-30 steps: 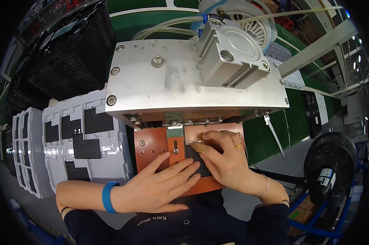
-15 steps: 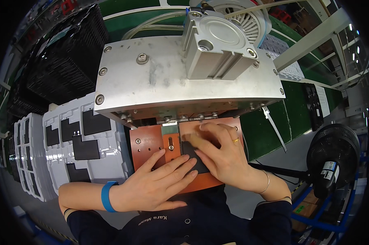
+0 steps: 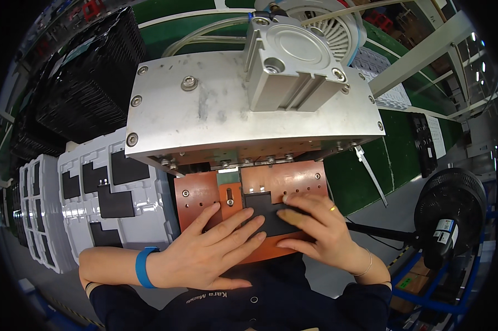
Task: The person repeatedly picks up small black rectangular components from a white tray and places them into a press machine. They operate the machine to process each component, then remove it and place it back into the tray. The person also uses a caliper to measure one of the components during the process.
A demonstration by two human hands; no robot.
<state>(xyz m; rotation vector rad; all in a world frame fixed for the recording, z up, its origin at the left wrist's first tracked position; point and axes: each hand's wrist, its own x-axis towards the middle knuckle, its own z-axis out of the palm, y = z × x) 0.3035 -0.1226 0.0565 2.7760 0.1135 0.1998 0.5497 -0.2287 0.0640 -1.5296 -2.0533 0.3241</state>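
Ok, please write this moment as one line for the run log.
left hand: flat on black part | right hand: pressing black part | base: orange fixture plate | above: metal press plate

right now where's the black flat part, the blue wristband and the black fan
black flat part (image 3: 262, 205), head view, on its bare upper left area between the hands
blue wristband (image 3: 142, 267), head view, on the middle of the band
black fan (image 3: 452, 205), head view, on its round grille

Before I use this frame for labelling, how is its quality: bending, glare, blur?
Head view: strong fisheye bending, black corners; the grey metal plate has curved edges and soft sheen, no harsh glare. Left hand, right hand and the black part are sharp; the rim looks dim and squeezed.
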